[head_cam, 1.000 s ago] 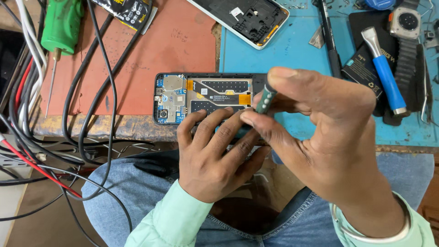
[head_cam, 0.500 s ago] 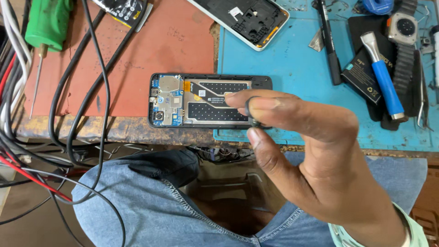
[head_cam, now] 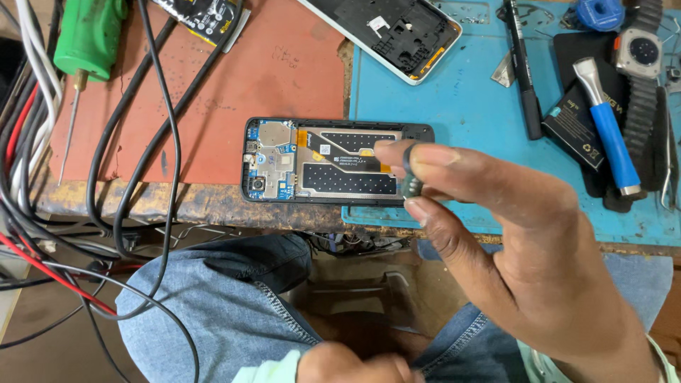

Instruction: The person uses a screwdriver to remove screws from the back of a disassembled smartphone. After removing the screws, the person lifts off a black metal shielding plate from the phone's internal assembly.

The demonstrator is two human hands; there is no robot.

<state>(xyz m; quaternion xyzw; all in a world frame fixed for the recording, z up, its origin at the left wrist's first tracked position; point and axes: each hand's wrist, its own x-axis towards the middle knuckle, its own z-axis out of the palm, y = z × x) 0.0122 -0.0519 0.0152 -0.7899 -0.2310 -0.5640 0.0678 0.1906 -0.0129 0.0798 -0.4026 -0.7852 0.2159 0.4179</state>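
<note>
An opened phone (head_cam: 323, 162) lies back-up on the bench edge, its circuit board, metal shields and orange flex cable exposed. My right hand (head_cam: 525, 262) is raised over the phone's right end, with thumb and fingertips pinched on a small dark screwdriver (head_cam: 411, 174). The tool's tip is hidden by my fingers. My left hand (head_cam: 351, 365) is low at the bottom edge over my lap, away from the phone. Only its knuckles show.
A white phone frame (head_cam: 397, 32) lies at the top on the blue mat (head_cam: 461, 113). A blue-handled tool (head_cam: 606, 135), a black pen tool (head_cam: 521, 64) and a watch (head_cam: 642, 64) sit at right. A green-handled screwdriver (head_cam: 89, 42) and several cables (head_cam: 142, 177) are at left.
My left hand has left the phone and dropped to my lap. My right hand has lifted off the phone with the screwdriver, nearer the camera.
</note>
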